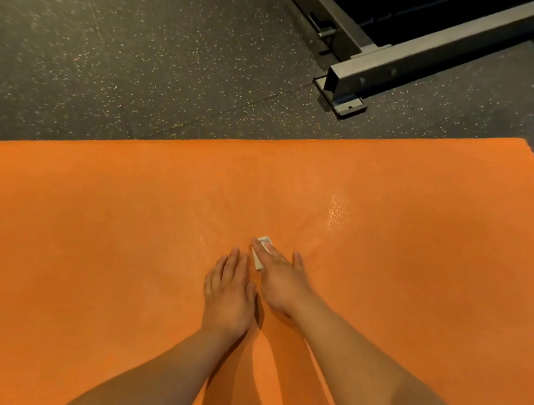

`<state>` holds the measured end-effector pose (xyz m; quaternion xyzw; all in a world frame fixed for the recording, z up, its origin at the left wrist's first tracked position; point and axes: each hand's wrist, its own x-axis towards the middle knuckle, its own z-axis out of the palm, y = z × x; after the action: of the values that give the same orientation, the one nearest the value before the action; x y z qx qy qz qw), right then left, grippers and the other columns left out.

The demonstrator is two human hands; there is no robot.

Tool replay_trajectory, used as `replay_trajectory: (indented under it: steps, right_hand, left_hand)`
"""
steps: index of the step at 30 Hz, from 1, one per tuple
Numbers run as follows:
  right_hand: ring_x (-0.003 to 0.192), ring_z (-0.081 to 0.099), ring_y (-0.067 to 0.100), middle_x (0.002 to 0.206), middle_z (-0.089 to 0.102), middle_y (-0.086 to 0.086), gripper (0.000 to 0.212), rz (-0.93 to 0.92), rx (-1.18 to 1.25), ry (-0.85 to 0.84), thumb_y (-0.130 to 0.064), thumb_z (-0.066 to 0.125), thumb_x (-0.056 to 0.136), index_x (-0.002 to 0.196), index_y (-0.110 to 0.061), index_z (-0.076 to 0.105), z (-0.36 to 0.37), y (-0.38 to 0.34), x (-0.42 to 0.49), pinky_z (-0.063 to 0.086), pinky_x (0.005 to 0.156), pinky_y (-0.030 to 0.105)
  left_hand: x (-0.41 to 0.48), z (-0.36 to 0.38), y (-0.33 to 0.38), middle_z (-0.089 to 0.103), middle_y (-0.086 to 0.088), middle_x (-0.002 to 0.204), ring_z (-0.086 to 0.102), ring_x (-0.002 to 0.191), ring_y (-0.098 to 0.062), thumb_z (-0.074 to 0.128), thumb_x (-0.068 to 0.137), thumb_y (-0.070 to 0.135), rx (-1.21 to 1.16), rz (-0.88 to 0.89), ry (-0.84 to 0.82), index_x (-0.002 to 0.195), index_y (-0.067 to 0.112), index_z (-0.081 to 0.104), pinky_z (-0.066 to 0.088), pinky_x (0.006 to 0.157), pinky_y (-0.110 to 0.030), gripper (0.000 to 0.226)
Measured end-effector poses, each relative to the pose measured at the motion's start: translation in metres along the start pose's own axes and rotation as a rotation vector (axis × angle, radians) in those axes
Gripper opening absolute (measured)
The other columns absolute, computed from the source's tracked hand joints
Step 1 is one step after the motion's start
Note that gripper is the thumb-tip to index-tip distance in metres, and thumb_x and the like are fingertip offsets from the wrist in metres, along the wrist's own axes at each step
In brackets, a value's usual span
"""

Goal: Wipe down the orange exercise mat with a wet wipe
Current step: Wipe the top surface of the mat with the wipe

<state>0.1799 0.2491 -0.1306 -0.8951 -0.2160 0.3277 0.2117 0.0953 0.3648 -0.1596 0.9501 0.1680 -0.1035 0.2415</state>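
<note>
Showing orange exercise mat [79, 243] laid flat on the floor, filling the near half of the view, w/ its far-right corner visible. Wet wipe [257, 262], white & folded small, lies at mat centre, mostly under the right hand [278, 282]. That hand is palm down, fingers straight, pressing the wipe onto the mat; only the wipe's far & left edges show. Left hand [229, 295] rests flat on the mat just left of it, fingers straight & together, holding nothing. Wet sheen [338, 211] glints to the far right of the hands; a fainter streak lies just far-left of them.

Handling (est.): wipe is light, limp & damp, and prob. bunches or slips out if pushed by fingertips alone, so it is best kept under a flat palm w/ fingers over the fold. Mat looks soft, foam-like & textured, maybe light enough to creep on the floor, hence a steadying hand beside the stroke.

Beyond the mat: dark speckled rubber floor [107, 57]; grey steel frame base [399, 73] at far right.
</note>
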Motion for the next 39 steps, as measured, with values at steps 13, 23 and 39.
replay_trajectory:
  steps: [13,23,39]
  right_hand:
    - [0.154,0.007,0.004,0.169,0.014,-0.005,0.07,0.1,-0.007,0.001,-0.011,0.035,0.099,0.16,-0.037,0.013,0.064,0.018,-0.133,-0.007,0.123,0.048]
    - [0.153,-0.005,0.0,0.169,0.008,-0.013,0.064,0.098,-0.023,0.04,-0.014,0.031,0.103,0.161,-0.035,0.011,0.096,0.011,-0.188,-0.007,0.125,0.043]
    - [0.156,-0.004,0.014,0.17,0.006,-0.005,0.063,0.304,-0.029,0.177,-0.02,0.039,0.104,0.162,-0.023,0.015,0.121,0.016,-0.239,0.001,0.124,0.045]
  left_hand:
    - [-0.125,0.007,0.007,0.005,-0.005,0.168,0.004,0.153,-0.026,0.037,0.105,0.037,0.064,0.003,-0.162,0.16,0.022,0.019,0.004,0.122,-0.038,0.059]
    - [-0.168,0.008,0.008,0.017,-0.009,0.166,0.013,0.15,-0.031,0.043,0.103,0.031,0.015,0.035,-0.175,0.156,0.019,0.032,0.007,0.123,-0.038,0.055]
    - [-0.212,0.01,0.032,-0.002,0.004,0.168,-0.011,0.153,-0.03,0.04,0.1,0.053,0.157,0.082,-0.366,0.157,0.04,0.019,-0.009,0.121,-0.054,0.062]
